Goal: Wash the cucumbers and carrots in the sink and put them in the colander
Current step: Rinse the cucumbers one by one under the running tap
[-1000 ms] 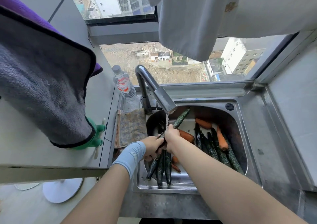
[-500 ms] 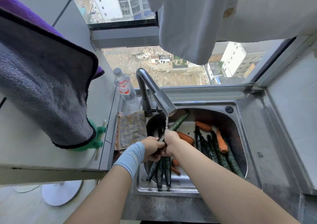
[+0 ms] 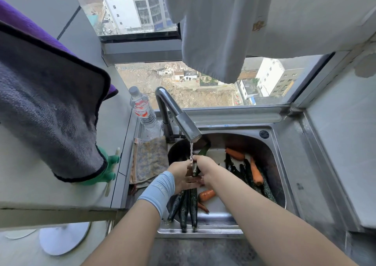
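The cucumber (image 3: 204, 150) has slid back through the grip, and less of its tip now pokes out toward the tap (image 3: 188, 129). The left hand (image 3: 181, 174) has stretched its fingers further under the right hand (image 3: 205, 168). The view's tipped up a little.

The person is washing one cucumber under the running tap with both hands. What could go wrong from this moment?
1. The wet cucumber, gripped by the left hand and right hand under the water stream, may slip and drop back among the others in the sink.
2. Three cucumbers lean over the sink's front rim; a forearm could knock them out.
3. No colander is in view, so the clean one might be put back with the rest.
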Tool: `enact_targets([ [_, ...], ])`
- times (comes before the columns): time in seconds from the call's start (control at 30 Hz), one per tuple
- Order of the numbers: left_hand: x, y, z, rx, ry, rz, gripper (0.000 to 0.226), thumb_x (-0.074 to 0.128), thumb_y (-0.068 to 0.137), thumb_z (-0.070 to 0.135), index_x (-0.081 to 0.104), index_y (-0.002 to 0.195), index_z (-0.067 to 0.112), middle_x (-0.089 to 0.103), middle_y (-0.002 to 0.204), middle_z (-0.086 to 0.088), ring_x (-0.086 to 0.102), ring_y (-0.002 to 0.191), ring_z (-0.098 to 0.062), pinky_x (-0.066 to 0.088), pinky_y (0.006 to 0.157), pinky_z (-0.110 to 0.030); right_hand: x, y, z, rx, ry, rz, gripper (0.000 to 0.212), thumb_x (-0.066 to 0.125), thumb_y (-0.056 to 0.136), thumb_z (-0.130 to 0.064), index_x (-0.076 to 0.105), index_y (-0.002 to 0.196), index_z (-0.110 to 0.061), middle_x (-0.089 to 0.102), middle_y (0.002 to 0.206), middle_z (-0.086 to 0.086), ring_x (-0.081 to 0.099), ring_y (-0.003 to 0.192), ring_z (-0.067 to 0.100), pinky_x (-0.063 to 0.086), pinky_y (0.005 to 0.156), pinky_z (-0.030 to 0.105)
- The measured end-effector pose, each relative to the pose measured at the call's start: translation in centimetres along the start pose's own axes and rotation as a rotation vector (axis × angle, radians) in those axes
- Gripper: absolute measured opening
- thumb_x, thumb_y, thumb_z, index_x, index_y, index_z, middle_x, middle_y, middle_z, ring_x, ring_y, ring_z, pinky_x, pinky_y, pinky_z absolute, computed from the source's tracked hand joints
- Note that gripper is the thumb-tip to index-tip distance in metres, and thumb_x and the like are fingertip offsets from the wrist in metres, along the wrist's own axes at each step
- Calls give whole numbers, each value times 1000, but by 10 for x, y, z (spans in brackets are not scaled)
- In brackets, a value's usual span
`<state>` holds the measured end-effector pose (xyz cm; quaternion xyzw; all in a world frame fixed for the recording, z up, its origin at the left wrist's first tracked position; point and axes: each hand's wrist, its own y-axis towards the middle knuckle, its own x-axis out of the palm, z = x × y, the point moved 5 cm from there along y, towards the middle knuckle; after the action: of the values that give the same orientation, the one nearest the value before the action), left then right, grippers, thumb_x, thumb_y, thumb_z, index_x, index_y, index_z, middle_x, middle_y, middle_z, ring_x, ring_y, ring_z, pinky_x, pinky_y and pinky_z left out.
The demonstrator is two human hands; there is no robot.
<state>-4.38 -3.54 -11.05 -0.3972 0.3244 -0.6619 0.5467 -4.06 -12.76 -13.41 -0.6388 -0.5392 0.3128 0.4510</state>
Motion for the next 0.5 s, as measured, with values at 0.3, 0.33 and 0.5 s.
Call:
enact_targets([
  [0.3, 8, 7, 7, -141, -138, -85, 20, 39, 103, 13, 52, 96, 0, 53, 62, -12, 53, 47, -16, 55, 61, -34, -7, 1, 4, -118, -152, -4, 51, 37, 104, -46, 59, 129, -7, 66, 126, 15, 61, 117, 29, 46, 105, 41],
  [0.33, 11, 6, 8, -138, -177, -105, 23, 37, 104, 14, 51, 92, 1, 51, 53, -11, 50, 40, -14, 51, 61, -30, -7, 0, 4, -107, -140, -10, 51, 40, 102, -48, 60, 129, -9, 67, 125, 12, 62, 116, 27, 46, 106, 41],
  [0.5, 18, 13, 6, -121, -352, -163, 23, 37, 104, 24, 51, 93, 9, 51, 75, -7, 48, 46, -11, 36, 35, -16, -17, -6, 0, -71, -33, -36, 31, 58, 96, -49, 67, 107, -21, 62, 76, -7, 59, 54, 3, 50, 64, 20],
])
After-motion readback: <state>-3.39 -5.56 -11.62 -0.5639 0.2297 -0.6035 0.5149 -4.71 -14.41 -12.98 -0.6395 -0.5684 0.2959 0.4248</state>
